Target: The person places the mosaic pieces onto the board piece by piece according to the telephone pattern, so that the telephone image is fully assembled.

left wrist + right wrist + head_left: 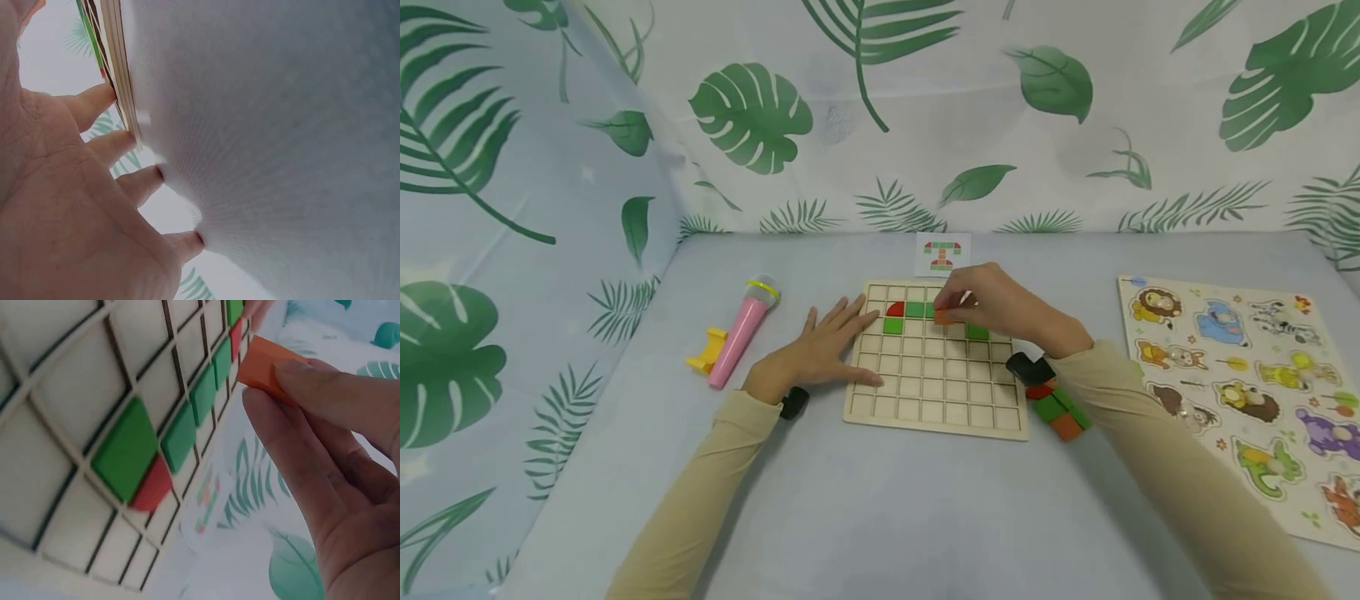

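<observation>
An orange block (257, 364) is pinched between the thumb and fingers of the right hand (996, 302) over the upper part of the wooden grid board (934, 412); whether the board is touched by it cannot quite be told. Nothing is grasped by the left hand (816, 352), which is spread at the board's left edge. Green pieces (126, 450) and red pieces (153, 487) are set in the upper cells. Loose blocks (1052, 406) are grouped just beside the board's right edge, and a pattern card (943, 255) is placed beyond it

Leaf-printed white backdrop (917, 158), seemingly fabric, bluish leaf-printed left wall (580, 275), pale tabletop (887, 517)
</observation>
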{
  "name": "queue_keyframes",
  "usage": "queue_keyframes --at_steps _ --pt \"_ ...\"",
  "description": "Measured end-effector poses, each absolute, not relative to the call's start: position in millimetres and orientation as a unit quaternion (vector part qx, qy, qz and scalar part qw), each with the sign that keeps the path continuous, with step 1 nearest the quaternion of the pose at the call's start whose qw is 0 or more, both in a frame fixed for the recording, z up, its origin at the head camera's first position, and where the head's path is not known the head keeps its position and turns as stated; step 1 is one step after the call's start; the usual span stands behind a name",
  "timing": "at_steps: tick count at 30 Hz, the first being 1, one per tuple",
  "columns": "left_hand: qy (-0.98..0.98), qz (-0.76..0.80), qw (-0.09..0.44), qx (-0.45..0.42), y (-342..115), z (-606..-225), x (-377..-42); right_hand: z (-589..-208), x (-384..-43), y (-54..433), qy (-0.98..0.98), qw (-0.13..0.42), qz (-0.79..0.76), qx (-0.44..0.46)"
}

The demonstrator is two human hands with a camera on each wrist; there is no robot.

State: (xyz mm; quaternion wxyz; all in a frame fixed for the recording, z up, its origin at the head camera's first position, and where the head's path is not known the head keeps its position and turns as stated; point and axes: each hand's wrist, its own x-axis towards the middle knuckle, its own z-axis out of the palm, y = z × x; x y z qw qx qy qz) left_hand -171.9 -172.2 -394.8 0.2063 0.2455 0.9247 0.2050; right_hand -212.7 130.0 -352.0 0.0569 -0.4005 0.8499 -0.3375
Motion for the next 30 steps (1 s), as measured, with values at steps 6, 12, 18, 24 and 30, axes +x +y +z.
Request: queue_keyframes --at_steps 6,12,18,24,30 --pt "0.927 0.196 0.211 0.242 -171.6 -392.5 -171.6 -360.1 -211.7 116.7 0.863 0.059 -0.333 -0.376" --pt "0.927 0.192 0.211 0.243 -171.1 -391.7 -171.9 -367.9 -211.1 114.8 0.868 0.061 -0.323 -0.373" --pt "0.927 0.192 0.213 0.241 -170.1 -392.8 -172.7 -370.4 -210.8 115.3 0.867 0.061 -0.313 -0.383" --pt "0.927 0.196 0.209 0.243 -170.6 -393.9 -172.7 -371.1 -210.1 114.3 0.865 0.057 -0.308 -0.391" --pt "0.927 0.196 0.206 0.245 -171.2 -394.7 -172.8 -372.5 -209.3 110.8 0.872 0.046 -0.278 -0.399"
